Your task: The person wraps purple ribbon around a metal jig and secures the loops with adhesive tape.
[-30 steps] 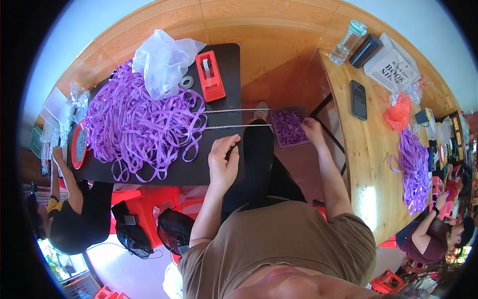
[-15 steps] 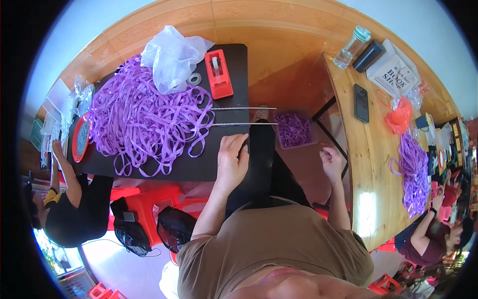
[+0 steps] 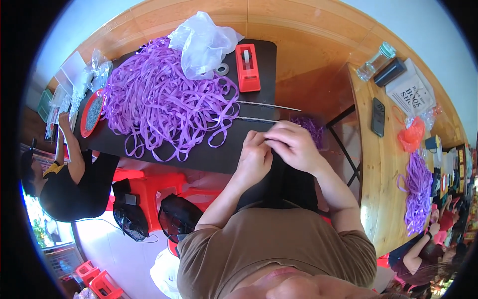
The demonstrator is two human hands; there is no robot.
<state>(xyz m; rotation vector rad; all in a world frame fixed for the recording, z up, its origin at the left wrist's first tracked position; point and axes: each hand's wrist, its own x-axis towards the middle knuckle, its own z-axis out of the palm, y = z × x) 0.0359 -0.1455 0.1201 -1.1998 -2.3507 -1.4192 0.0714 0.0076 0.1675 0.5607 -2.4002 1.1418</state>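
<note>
Just past the edge of a dark table (image 3: 199, 166), my two hands meet at the fingertips. My left hand (image 3: 255, 158) is closed, thumb against curled fingers. My right hand (image 3: 297, 148) comes over from the right, its fingers pinched together at the left hand's fingertips. Anything between them is too small or hidden to make out. Two thin metal rods (image 3: 271, 105) stick out over the table's right edge, just beyond my hands. Their left ends run into a large tangled heap of purple ribbon loops (image 3: 167, 99).
A red tape dispenser (image 3: 248, 70), a tape roll (image 3: 222, 69) and a white plastic bag (image 3: 203, 45) lie by the heap. A bin of purple pieces (image 3: 311, 128) stands below. On the wooden table (image 3: 371, 172) are a phone (image 3: 378, 117) and more ribbon (image 3: 418, 192). A co-worker (image 3: 79, 184) sits left.
My right hand has swung left from beside the wooden table to meet my left hand. The left hand stays near the table edge. The whole view has shifted slightly.
</note>
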